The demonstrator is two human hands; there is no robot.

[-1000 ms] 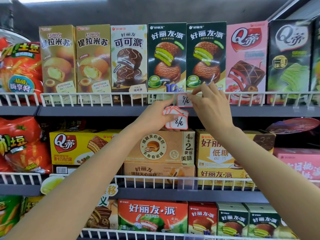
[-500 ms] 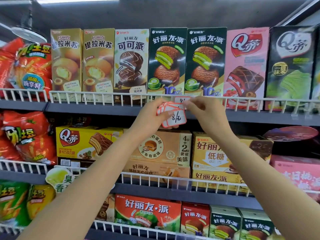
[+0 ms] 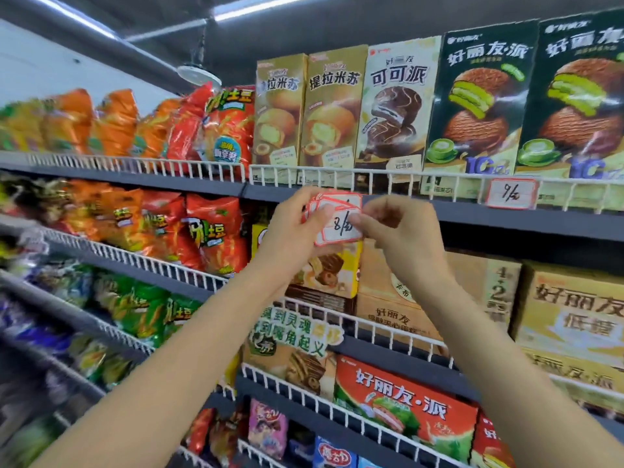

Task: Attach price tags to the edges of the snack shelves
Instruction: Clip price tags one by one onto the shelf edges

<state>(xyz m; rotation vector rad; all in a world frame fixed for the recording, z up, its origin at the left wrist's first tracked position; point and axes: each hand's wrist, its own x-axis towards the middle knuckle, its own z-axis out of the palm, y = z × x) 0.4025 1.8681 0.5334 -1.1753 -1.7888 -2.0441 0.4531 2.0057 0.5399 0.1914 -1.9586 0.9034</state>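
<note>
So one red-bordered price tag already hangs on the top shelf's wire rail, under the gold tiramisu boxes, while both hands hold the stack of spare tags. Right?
Nearly. The head view shows the hung price tag under the dark green matcha pie boxes, not the gold ones. The left hand and right hand do hold the stack of tags.

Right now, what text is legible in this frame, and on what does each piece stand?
"9/" plus a blurred mark: mounted price tag on the top shelf rail.
"8/" plus a blurred mark: front tag of the tag stack, held by both hands.
"提拉米苏": tan box.
"可可派": cocoa pie box.
"好丽友·派": dark green box and red box.
Small print on the boxes: unreadable.
</note>
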